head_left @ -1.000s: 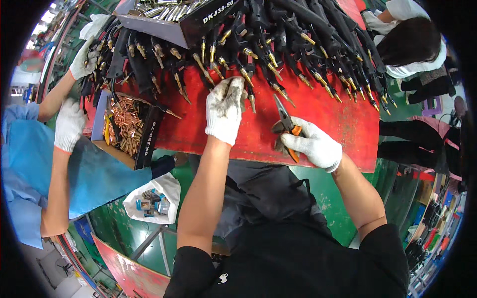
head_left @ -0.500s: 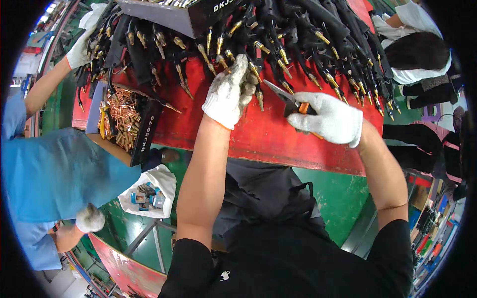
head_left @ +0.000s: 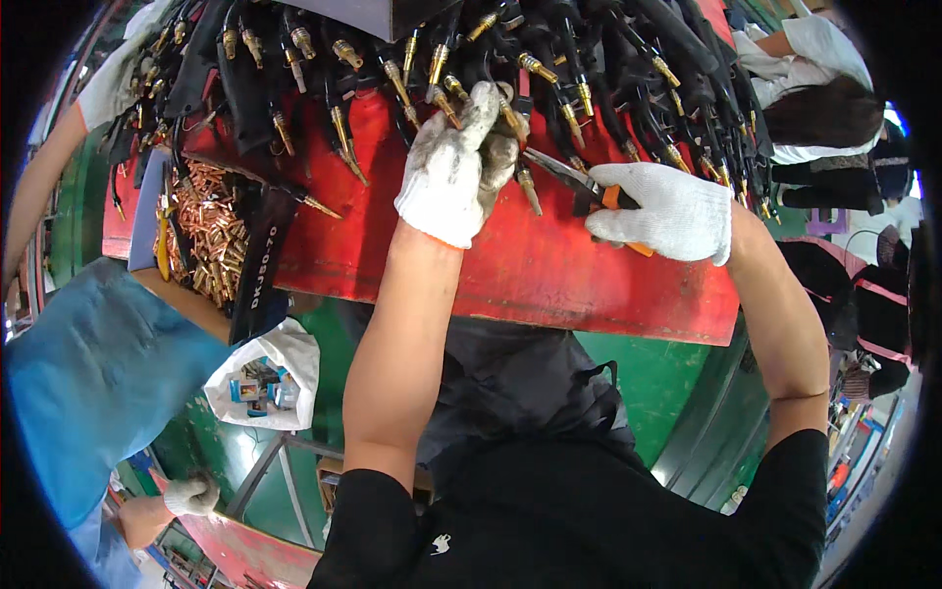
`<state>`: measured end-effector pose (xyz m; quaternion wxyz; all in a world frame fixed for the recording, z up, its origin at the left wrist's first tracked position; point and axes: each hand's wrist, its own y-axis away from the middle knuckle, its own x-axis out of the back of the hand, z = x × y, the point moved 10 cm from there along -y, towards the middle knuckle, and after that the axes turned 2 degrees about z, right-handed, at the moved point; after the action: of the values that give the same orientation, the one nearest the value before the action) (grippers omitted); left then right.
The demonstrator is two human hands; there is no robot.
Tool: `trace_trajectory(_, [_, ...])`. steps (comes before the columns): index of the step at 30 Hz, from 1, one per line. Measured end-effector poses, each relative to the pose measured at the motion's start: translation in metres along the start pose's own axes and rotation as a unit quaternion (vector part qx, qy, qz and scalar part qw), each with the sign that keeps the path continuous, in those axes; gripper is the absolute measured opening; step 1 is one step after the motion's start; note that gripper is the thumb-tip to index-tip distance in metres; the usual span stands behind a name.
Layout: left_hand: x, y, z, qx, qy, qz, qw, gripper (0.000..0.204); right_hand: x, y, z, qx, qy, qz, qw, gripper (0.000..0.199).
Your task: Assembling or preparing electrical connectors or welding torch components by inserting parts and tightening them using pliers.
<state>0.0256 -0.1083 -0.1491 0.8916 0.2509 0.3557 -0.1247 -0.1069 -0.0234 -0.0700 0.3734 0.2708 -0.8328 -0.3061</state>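
Observation:
My left hand (head_left: 446, 167), in a soiled white knit glove, is closed around a welding torch neck whose brass tip (head_left: 530, 188) sticks out below the fingers. In my right hand (head_left: 672, 214), also gloved, are pliers with black and orange handles (head_left: 616, 198). The plier jaws (head_left: 555, 169) point left and reach the torch beside my left fingers; whether they grip it cannot be made out. Many black torches with brass ends (head_left: 579, 93) lie along the far side of the red table (head_left: 392, 265).
An open box (head_left: 257, 270) of copper-coloured tips, with yellow-handled pliers (head_left: 163, 236), stands at the table's left. Another box (head_left: 392, 18) rests on the torches. A co-worker's gloved hand (head_left: 106, 93) is far left. A white bag (head_left: 302, 378) stands below; another person (head_left: 819, 103) is far right.
The pliers have come closer to the torch, their jaws now by my left fingers. The view has shifted slightly, and the co-worker at left has moved a little.

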Motion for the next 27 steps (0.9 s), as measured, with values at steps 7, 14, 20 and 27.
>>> trace_trajectory(7, [-0.011, -0.003, -0.001, 0.008, 0.048, -0.027, 0.998, 0.026, -0.020, 0.000, 0.002, 0.075, -0.279, -0.013, 0.957, 0.033])
trace_trajectory(14, [-0.019, -0.002, 0.002, -0.004, 0.072, -0.040, 0.997, 0.028, -0.017, -0.008, -0.005, 0.103, -0.282, -0.010, 0.954, 0.033])
trace_trajectory(20, [-0.020, 0.001, 0.001, 0.009, 0.089, -0.036, 0.995, 0.034, -0.019, -0.014, -0.008, 0.129, -0.315, -0.014, 0.940, 0.035])
trace_trajectory(27, [-0.019, 0.001, -0.005, 0.036, 0.115, -0.055, 0.991, 0.036, -0.034, -0.022, -0.012, 0.151, -0.402, -0.059, 0.901, 0.027])
